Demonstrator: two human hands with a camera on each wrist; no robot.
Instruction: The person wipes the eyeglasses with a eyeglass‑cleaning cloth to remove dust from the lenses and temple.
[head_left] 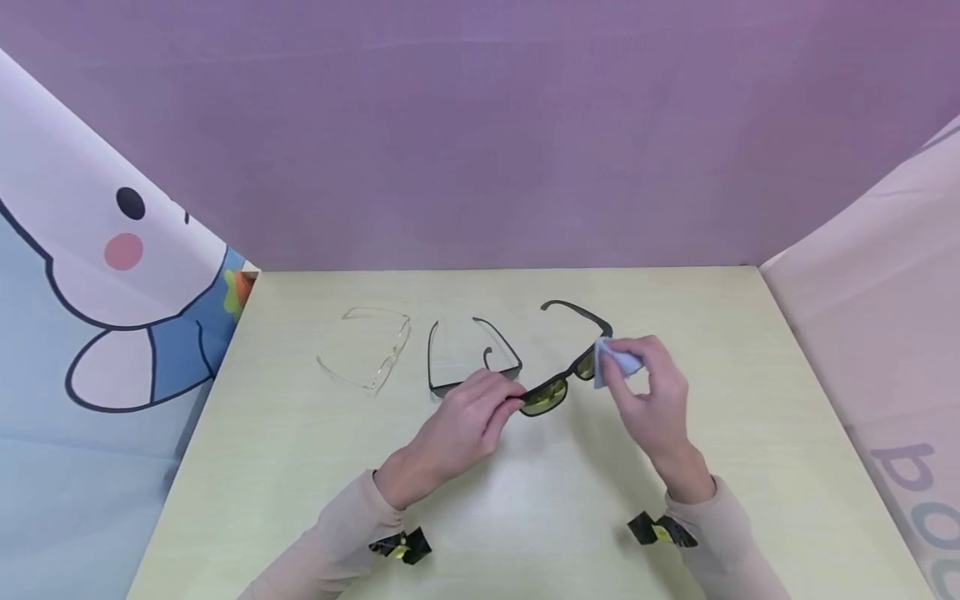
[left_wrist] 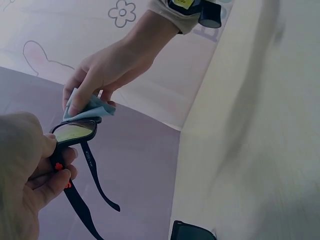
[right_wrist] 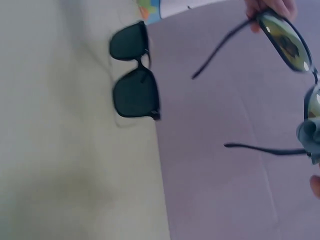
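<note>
Held up over the table are black-framed sunglasses (head_left: pixel 545 398) with yellow-green lenses, their temples unfolded. My left hand (head_left: pixel 467 421) pinches one end of the frame near the hinge, thumb and fingers at the temple in the left wrist view. At the other end, my right hand (head_left: pixel 654 400) holds a light blue cloth (head_left: pixel 621 363) between thumb and fingers. The cloth lies against the far lens and covers part of it. In the right wrist view the sunglasses (right_wrist: pixel 285 42) show both temples pointing away from the hands.
Dark-lensed sunglasses (right_wrist: pixel 136 92) lie on the table (head_left: pixel 300 467), partly behind my left hand in the head view. To their left rest clear-framed glasses (head_left: pixel 390 360). A purple backdrop (head_left: pixel 480 150) stands along the far edge, with printed cloth walls (head_left: pixel 97 367) at the sides.
</note>
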